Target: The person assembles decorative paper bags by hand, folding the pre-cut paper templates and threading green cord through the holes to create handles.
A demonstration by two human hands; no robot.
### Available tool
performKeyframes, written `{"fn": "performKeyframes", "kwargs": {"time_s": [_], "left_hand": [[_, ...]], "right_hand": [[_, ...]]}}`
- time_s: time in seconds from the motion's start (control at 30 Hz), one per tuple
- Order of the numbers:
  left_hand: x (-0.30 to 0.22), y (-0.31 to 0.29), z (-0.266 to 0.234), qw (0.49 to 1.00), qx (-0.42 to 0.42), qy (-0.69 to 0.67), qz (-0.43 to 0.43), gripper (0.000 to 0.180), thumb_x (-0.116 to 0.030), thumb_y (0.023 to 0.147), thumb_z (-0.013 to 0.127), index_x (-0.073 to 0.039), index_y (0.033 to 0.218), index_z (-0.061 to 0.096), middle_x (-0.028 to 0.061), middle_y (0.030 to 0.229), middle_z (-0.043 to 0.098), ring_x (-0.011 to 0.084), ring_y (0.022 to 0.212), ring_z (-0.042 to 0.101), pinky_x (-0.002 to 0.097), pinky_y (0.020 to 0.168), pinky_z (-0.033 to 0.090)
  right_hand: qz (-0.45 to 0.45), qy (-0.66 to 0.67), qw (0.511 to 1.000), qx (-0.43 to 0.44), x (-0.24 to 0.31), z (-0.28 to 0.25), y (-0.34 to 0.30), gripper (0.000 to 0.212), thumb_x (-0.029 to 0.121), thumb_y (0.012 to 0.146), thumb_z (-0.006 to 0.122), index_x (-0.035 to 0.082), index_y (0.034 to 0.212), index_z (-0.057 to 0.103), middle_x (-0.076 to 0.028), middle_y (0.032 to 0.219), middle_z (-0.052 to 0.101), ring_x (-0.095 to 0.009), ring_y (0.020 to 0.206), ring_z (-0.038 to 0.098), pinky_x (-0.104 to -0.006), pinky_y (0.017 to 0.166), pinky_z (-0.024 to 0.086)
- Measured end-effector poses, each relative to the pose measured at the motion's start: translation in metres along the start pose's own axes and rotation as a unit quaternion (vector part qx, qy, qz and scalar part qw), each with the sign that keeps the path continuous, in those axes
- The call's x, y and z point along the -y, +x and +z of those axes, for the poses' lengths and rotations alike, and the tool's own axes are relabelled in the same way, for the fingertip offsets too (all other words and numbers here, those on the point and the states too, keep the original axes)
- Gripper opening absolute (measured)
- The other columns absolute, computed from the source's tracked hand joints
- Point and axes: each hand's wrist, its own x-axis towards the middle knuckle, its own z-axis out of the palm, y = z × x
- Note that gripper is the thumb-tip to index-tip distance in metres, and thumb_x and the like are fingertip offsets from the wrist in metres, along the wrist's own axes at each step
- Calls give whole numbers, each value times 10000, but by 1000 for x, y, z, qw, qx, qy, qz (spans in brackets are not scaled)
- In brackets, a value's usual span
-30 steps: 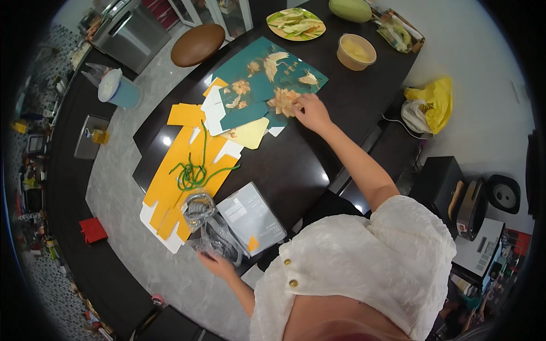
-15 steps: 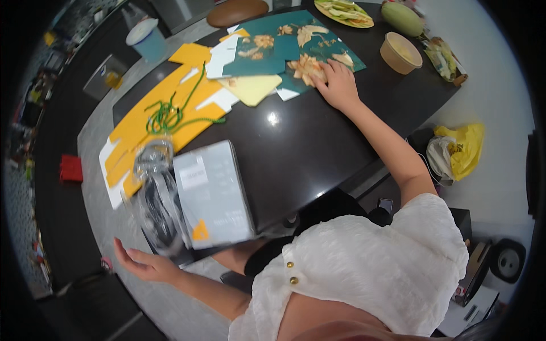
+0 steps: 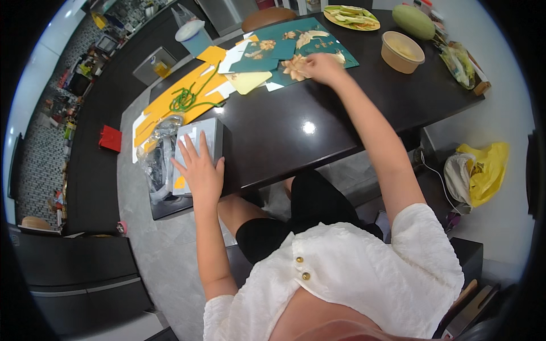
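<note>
My left hand (image 3: 200, 173) lies with spread fingers on a grey box (image 3: 210, 127) at the near left end of the dark table. Beside that box, on its left, is a bundle of clear plastic wrapping (image 3: 156, 165) with something dark inside. My right hand (image 3: 325, 69) is over the printed green card sheets (image 3: 318, 28), next to a beige flower (image 3: 294, 68) on them. Its fingers are curled together, and their tips are partly hidden, so what they pinch cannot be made out. A pale yellow piece (image 3: 250, 83) lies by the sheets' near edge.
Yellow card pieces (image 3: 165, 107) with a green cord (image 3: 185, 101) on them spread along the table's left. At the far right are a plate of peelings (image 3: 352, 18), a round tub (image 3: 402, 53) and a large green melon (image 3: 413, 21). A yellow bag (image 3: 492, 170) sits right of the table.
My left hand has moved from beside the table onto the grey box. My right hand, laid flatter before, has curled its fingers near the flower. The view has shifted.
</note>
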Motion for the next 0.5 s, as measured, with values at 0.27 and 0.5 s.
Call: {"fn": "performKeyframes", "kwargs": {"time_s": [0.27, 0.5], "left_hand": [[-27, 25, 7, 996, 6, -75, 47, 739, -283, 811, 711, -88, 1440, 375, 260, 1469, 340, 435, 1384, 288, 631, 1087, 221], [-131, 124, 56, 969, 132, -116, 171, 682, -522, 924, 506, -114, 1456, 382, 251, 1500, 306, 416, 1408, 259, 579, 1117, 219]], "right_hand": [[334, -207, 918, 52, -39, -49, 32, 803, 618, 651, 786, 108, 1249, 620, -116, 1329, 528, -296, 1270, 468, -452, 998, 434], [327, -156, 931, 39, -70, -52, 48, 788, 592, 621, 808, 8, 1129, 654, -175, 1148, 663, -290, 1064, 651, -410, 878, 515]]}}
